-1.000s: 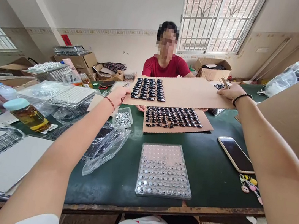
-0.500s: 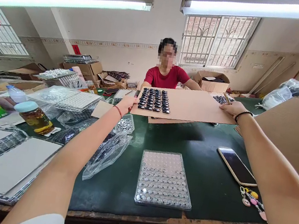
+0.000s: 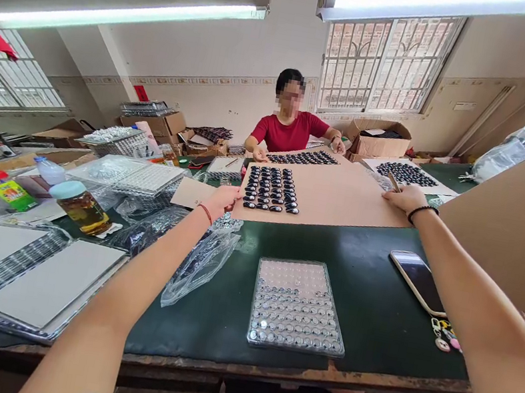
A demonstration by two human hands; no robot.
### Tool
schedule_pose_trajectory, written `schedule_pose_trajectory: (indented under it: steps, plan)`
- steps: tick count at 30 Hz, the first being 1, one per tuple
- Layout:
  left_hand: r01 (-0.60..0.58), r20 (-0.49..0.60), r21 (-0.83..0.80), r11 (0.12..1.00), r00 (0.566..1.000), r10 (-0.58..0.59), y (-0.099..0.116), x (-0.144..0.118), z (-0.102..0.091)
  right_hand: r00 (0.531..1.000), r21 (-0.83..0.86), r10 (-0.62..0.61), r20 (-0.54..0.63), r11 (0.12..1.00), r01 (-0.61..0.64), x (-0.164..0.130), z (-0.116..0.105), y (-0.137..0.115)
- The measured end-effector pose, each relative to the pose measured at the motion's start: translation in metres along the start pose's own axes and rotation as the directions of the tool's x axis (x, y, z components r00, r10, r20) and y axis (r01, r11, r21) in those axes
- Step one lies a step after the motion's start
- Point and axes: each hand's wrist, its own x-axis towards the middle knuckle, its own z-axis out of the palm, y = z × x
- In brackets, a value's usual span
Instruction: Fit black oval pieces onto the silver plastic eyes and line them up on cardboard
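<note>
A wide brown cardboard sheet [image 3: 343, 200] lies across the green table [image 3: 367, 296] in front of me, with rows of small glossy black pieces [image 3: 271, 189] on its left part. My left hand [image 3: 224, 200] grips the sheet's near left corner. My right hand [image 3: 407, 196], with a black band at the wrist, holds the sheet's right edge. Beyond it, a person in a red shirt [image 3: 286, 134] has both hands on another cardboard sheet of black pieces [image 3: 304, 158].
A clear tray of small round silver parts [image 3: 297, 305] sits near me. A phone [image 3: 417, 281] and keys [image 3: 443, 337] lie at the right beside a large cardboard panel [image 3: 522, 222]. Plastic bags [image 3: 200, 260], a jar [image 3: 78, 205], white boards [image 3: 54, 282] and stacked trays [image 3: 136, 178] fill the left.
The cardboard sheet, held up over a second sheet a second ago, has come down toward me onto the table. The person opposite now holds the second sheet farther back.
</note>
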Motion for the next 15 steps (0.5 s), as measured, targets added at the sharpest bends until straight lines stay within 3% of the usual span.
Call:
schedule_pose_trajectory:
  steps: [4,10,15]
  plan:
    - [0.061,0.015,0.063,0.996,0.998,-0.062,-0.036,0.001,0.011,1.000,-0.064,0.002,0.024,0.998,-0.001,-0.011,0.028,0.005]
    - [0.160,-0.006,0.097,0.982,0.987,-0.160,-0.092,0.014,0.044,0.999,-0.100,0.015,0.032,0.995,-0.012,-0.022,0.074,0.017]
    - [0.160,-0.042,0.068,0.985,0.987,-0.157,-0.123,0.033,0.070,0.997,-0.105,0.066,0.042,0.993,-0.062,-0.017,0.105,0.019]
